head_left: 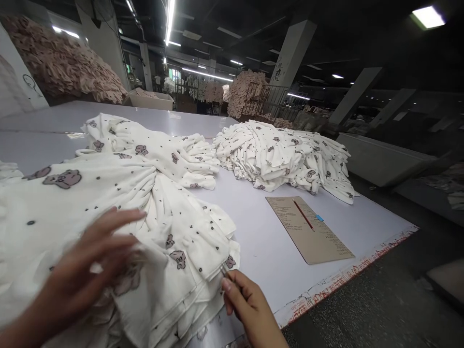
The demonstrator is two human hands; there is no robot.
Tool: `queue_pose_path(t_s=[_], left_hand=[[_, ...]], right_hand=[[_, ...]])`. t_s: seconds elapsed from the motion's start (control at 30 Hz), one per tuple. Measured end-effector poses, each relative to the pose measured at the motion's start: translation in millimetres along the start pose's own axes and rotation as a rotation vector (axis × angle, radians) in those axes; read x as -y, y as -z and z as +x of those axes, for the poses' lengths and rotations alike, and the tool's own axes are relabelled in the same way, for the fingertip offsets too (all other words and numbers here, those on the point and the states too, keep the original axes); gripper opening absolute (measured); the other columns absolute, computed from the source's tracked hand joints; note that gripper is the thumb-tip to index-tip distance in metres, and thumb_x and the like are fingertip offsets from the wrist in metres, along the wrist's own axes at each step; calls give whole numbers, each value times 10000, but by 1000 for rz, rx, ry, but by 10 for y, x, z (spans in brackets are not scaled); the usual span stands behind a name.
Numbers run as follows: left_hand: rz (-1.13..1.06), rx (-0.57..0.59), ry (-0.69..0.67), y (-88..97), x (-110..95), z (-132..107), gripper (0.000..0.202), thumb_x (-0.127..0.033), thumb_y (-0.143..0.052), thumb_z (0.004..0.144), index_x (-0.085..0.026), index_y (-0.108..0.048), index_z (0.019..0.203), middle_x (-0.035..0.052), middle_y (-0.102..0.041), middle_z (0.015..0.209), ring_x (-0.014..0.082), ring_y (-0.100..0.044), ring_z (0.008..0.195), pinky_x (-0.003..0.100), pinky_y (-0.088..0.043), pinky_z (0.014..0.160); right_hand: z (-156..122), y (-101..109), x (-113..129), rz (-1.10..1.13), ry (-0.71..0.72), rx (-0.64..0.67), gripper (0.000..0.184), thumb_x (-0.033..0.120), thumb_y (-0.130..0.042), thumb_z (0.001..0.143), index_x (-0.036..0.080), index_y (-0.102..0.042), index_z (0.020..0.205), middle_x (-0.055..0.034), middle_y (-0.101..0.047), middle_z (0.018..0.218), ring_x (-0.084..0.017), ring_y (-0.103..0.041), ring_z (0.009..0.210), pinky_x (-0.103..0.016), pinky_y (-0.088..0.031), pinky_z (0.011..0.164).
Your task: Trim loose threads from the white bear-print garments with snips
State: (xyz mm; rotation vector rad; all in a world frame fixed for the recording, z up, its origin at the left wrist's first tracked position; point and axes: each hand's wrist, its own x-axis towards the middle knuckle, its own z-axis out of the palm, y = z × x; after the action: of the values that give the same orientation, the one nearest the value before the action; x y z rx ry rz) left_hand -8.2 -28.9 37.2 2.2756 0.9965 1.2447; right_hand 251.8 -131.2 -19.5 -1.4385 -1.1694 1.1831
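White fleecy fabric pieces (188,217) printed with grey-mauve bears and small dark marks lie in a rumpled, layered stack in front of me. Over the near left part of this stack is my left hand (90,266), blurred by motion, its fingers stretched and apart with nothing in them. At the stack's right edge my right hand (246,299) is closed in a pinch. A thin greyish tip shows between its fingertips and the fabric corner; what it belongs to is hidden. Behind, a gathered bunch of the same fabric (145,145) rests on the stack.
Another heap of bear-print fabric (275,150) lies farther back on the white table (253,232). Right of me are a brown board with writing (308,241), a dark red pencil (303,213) and a blue tag (319,218). Bins (384,157) and pinkish fabric piles (61,58) stand beyond.
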Motion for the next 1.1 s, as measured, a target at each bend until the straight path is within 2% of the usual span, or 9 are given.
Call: queue_pose_path(t_s=[0.1, 0.17, 0.27, 0.33, 0.47, 0.63, 0.77, 0.9, 1.1], left_hand=[[-79, 82, 237, 145, -83, 221, 235, -343, -359, 937, -220, -545, 863, -92, -625, 860, 103, -596, 854, 141, -461, 762], [-53, 371, 241, -24, -163, 268, 279, -376, -338, 928, -213, -538, 821, -70, -590, 707, 94, -591, 670, 143, -478, 614], [281, 834, 123, -567, -237, 163, 265, -429, -473, 863, -221, -562, 1001, -2, -679, 861, 209, -663, 797, 305, -536, 701], [434, 911, 94, -921, -226, 37, 358, -345, -572, 804, -171, -546, 1115, 89, -688, 935, 331, -673, 807, 470, -538, 679], [538, 923, 56, -1162, -137, -69, 250, -82, -448, 774, -107, -607, 965, 172, -653, 948, 372, -668, 745, 518, -522, 580], [442, 894, -87, -1020, -156, 141, 187, -127, -387, 830, -201, -559, 840, 84, -575, 1194, 254, -547, 1108, 381, -433, 914], [419, 889, -19, -1238, -158, 192, 191, -244, -368, 865, -194, -509, 985, 39, -683, 794, 228, -659, 720, 315, -492, 628], [445, 849, 57, -1487, -92, 127, 284, -276, -454, 824, -153, -534, 1067, 117, -702, 828, 336, -674, 762, 389, -483, 610], [217, 702, 57, -1233, -93, 162, 277, -331, -325, 926, -225, -573, 865, 16, -576, 842, 168, -620, 733, 272, -459, 670]], right_hand=[[-18, 191, -57, 56, -51, -40, 404, 554, -470, 873, 205, -432, 673, 63, -385, 560, -99, -259, 495, -235, -213, 508], [-21, 250, -103, 95, -83, -42, 416, 566, -463, 876, 203, -424, 676, 71, -369, 562, -86, -186, 474, -241, -157, 481], [-22, 245, -133, 134, -87, -48, 420, 562, -469, 880, 197, -425, 675, 72, -358, 567, -81, -182, 480, -246, -141, 481], [-23, 219, -134, 146, -71, -50, 415, 553, -478, 880, 194, -429, 677, 69, -369, 567, -81, -201, 486, -247, -147, 485], [-18, 229, -157, 151, -54, -61, 417, 549, -482, 880, 190, -436, 673, 68, -387, 559, -75, -193, 471, -249, -134, 476], [-9, 335, -207, 182, -55, -96, 394, 543, -493, 878, 185, -463, 716, 76, -402, 565, -63, -150, 443, -250, -108, 459], [-15, 355, -206, 211, -41, -116, 401, 554, -518, 859, 182, -470, 718, 76, -407, 558, -61, -162, 443, -247, -102, 455], [-32, 341, -231, 227, -42, -97, 401, 553, -515, 860, 183, -473, 711, 77, -406, 553, -58, -162, 430, -242, -112, 449], [-31, 281, -355, 247, 6, -145, 400, 537, -517, 859, 189, -474, 665, 54, -404, 563, -101, -335, 540, -221, -265, 534]])
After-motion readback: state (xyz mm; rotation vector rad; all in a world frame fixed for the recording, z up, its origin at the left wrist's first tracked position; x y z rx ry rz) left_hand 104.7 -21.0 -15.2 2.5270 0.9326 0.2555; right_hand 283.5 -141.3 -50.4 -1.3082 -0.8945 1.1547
